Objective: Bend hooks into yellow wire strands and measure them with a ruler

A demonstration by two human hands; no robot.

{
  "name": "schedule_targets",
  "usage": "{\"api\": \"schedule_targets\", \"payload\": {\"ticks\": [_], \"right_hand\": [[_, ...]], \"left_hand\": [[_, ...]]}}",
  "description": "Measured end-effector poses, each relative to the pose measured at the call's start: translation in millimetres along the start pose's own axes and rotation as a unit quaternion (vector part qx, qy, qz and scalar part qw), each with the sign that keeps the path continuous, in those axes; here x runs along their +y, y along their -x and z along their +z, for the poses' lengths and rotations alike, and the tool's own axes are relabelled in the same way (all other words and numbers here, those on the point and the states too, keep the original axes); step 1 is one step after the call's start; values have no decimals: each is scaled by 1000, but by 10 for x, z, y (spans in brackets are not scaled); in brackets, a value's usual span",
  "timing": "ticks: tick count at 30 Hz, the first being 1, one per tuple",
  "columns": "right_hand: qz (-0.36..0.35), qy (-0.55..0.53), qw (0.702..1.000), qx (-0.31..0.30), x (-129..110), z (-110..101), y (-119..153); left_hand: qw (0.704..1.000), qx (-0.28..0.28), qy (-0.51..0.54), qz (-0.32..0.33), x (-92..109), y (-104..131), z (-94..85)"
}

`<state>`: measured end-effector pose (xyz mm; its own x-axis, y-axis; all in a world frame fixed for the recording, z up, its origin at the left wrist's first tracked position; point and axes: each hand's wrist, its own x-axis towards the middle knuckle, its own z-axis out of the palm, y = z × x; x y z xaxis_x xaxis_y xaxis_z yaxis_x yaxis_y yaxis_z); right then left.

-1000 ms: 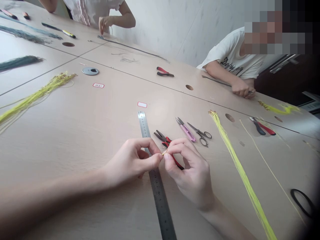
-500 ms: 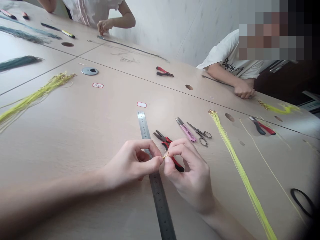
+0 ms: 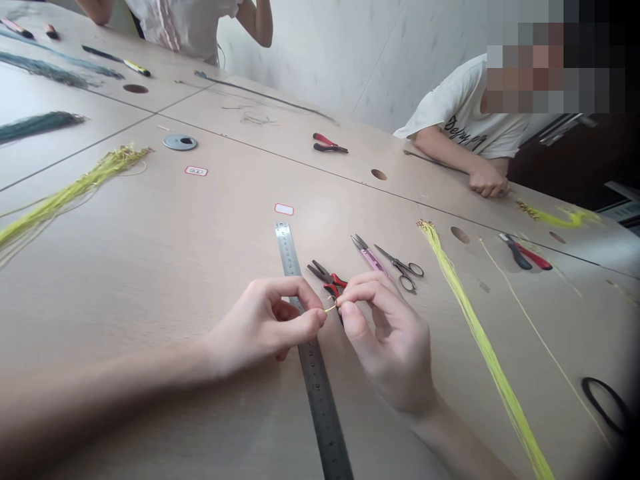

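Observation:
Between my two hands is a short yellow cord (image 3: 330, 309) with a small curved end. My left hand (image 3: 280, 323) pinches the cord between thumb and index finger, above a steel ruler (image 3: 320, 393). My right hand (image 3: 390, 333) pinches the other end, where a tiny ring or loop seems to be; its details are too small to tell. Red-and-black pliers (image 3: 327, 277) lie just beyond the fingertips, partly hidden by my right hand. Pink thread snips (image 3: 370, 257) and small dark scissors (image 3: 403, 267) rest farther back on the table.
Yellow cord bundles (image 3: 467, 313) (image 3: 85, 183) lie to the right and left. Other pliers (image 3: 330, 143) (image 3: 526, 252), a grey disc (image 3: 180, 142), labels (image 3: 284, 209) and a black ring (image 3: 605, 403) are around. Two people sit across the table (image 3: 225, 220).
My right hand has shifted slightly right, and more of the cord shows between my fingertips. The hand of the person at the back has risen from the table out of view.

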<state>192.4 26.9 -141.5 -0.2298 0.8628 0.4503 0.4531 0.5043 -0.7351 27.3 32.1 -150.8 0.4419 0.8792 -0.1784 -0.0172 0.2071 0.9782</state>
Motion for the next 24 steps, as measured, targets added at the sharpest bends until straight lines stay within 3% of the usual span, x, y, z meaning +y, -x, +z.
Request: {"api": "schedule_targets", "payload": {"ticks": [13, 24], "right_hand": [[4, -40, 999, -35, -6, 4, 17], [-21, 13, 999, -33, 7, 17, 18]], "left_hand": [[1000, 5, -15, -14, -36, -7, -14], [1000, -5, -10, -20, -4, 1, 0]]}}
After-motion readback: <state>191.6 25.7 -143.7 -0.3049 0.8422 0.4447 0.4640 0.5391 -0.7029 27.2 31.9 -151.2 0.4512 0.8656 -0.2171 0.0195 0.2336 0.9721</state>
